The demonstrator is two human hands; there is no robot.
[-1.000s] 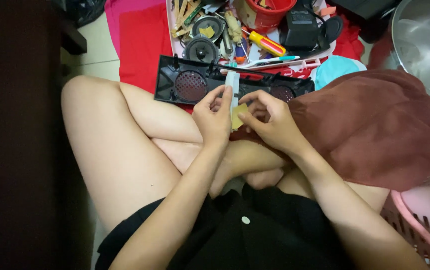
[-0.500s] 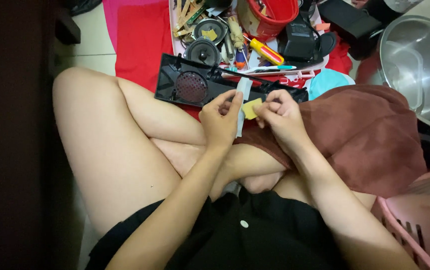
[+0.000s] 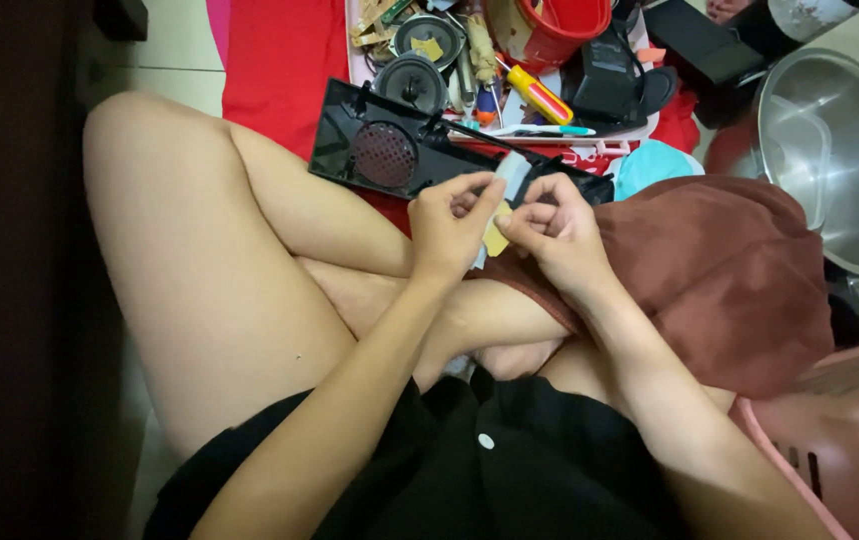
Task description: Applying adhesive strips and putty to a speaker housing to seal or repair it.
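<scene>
I sit cross-legged on the floor with both hands raised over my knees. My left hand (image 3: 446, 222) pinches a pale strip, apparently tape (image 3: 510, 177), between thumb and fingers. My right hand (image 3: 556, 225) meets it, fingertips closed on a small yellowish piece (image 3: 494, 240) at the strip's lower end. The two hands touch each other. Just beyond them lies a black speaker panel (image 3: 379, 150) with a round mesh grille.
A white tray (image 3: 589, 133) holds round speaker cones, a yellow-handled screwdriver (image 3: 539, 95) and a red cup (image 3: 549, 28). A red cloth (image 3: 279, 60) lies beneath. A brown cloth (image 3: 729, 270) drapes my right knee. A steel bowl (image 3: 839, 160) and pink basket (image 3: 849, 440) stand at right.
The view has shifted slightly, so everything sits lower and left. My hands stay together on the strip, with the fingers working at its lower end.
</scene>
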